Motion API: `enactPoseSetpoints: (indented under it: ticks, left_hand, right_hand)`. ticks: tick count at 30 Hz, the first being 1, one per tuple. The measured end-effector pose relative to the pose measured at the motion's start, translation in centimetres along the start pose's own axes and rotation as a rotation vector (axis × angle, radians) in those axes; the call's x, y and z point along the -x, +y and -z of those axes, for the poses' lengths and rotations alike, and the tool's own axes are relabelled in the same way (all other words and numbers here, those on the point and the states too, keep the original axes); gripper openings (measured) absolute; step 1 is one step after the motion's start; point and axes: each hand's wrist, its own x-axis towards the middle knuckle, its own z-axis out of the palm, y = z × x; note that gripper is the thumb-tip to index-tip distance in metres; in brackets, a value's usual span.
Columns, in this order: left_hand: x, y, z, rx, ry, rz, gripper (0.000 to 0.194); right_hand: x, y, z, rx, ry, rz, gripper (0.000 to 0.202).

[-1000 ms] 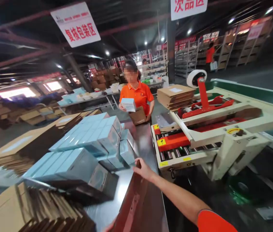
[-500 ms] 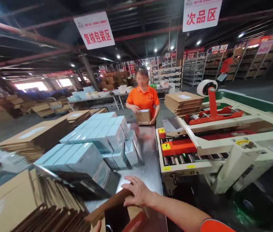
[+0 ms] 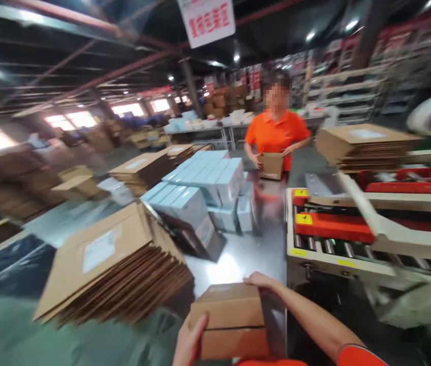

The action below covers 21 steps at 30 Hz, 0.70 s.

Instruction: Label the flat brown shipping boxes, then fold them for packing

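A small brown cardboard box point(image 3: 231, 310) is at the bottom centre, over the near end of the metal table point(image 3: 238, 259); its top flaps are folded down with a dark seam between them. My left hand point(image 3: 192, 338) grips its left side, thumb on the top. Around the far right corner of the box curls my right hand point(image 3: 259, 280). Light blue boxes point(image 3: 204, 178) are stacked beyond, on the table. Left of my hands lies a leaning stack of flat cartons point(image 3: 112, 254).
Across the table a person in an orange shirt point(image 3: 276, 132) holds a brown box point(image 3: 271, 166). A roller conveyor machine point(image 3: 333, 229) borders the table on the right. More flat cartons point(image 3: 368, 145) are stacked behind it.
The view has swung left. The box at my hands was open and now has its flaps down. My right hand has moved from a flap to the far corner; my left hand shows more.
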Motion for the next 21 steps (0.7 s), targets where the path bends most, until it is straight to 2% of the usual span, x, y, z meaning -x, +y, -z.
enactPoseSetpoints:
  ticks: [2,4,6,8,10,12,13,14,15,16,18,20,21]
  left_hand:
    - [0.2,-1.4,1.3,0.027,-0.025,-0.084,0.060]
    - [-0.6,-2.1,2.8,-0.021,0.000,-0.168,0.066]
    - [-1.9,-2.0,4.4,-0.048,0.056,-0.169,0.067]
    - [-3.5,-1.1,5.3,0.059,0.092,-0.102,0.067]
    - [-4.9,0.1,5.5,0.218,0.099,-0.043,0.070]
    - [-5.5,1.0,5.2,0.277,0.090,-0.057,0.072]
    - [-5.5,1.2,4.8,0.265,0.090,-0.082,0.072]
    - [-5.2,1.2,4.5,0.241,0.099,-0.103,0.072]
    - [-4.8,1.1,4.2,0.223,0.115,-0.111,0.071]
    - [-4.2,1.0,3.9,0.215,0.134,-0.112,0.071]
    - [-3.0,0.6,3.4,0.213,0.174,-0.102,0.069]
    - [-2.3,0.4,2.9,0.222,0.180,-0.093,0.067]
    - [-2.2,0.4,2.6,0.222,0.172,-0.084,0.066]
  right_hand:
    - [-1.9,-1.3,1.0,0.028,-0.073,0.050,0.037]
    - [-3.3,-3.1,2.0,0.038,-0.125,0.130,0.030]
    - [-3.2,-5.0,2.1,0.130,-0.214,0.259,0.030]
    - [-1.3,-6.4,0.7,0.314,-0.351,0.422,0.029]
    - [0.5,-7.2,-1.3,0.470,-0.506,0.550,0.026]
    - [0.2,-7.8,-2.5,0.474,-0.601,0.577,0.025]
    - [-1.1,-8.1,-2.5,0.448,-0.552,0.547,0.026]
    - [-3.2,-8.6,-1.9,0.426,-0.437,0.494,0.029]
    - [-5.8,-9.0,-0.9,0.407,-0.275,0.428,0.033]
    - [-8.8,-9.4,0.4,0.429,-0.030,0.324,0.036]
    - [-14.5,-9.9,3.2,0.493,0.248,0.144,0.049]
    - [-18.2,-9.9,5.4,0.549,0.411,-0.031,0.066]
    - [-18.9,-9.7,6.1,0.560,0.454,-0.105,0.072]
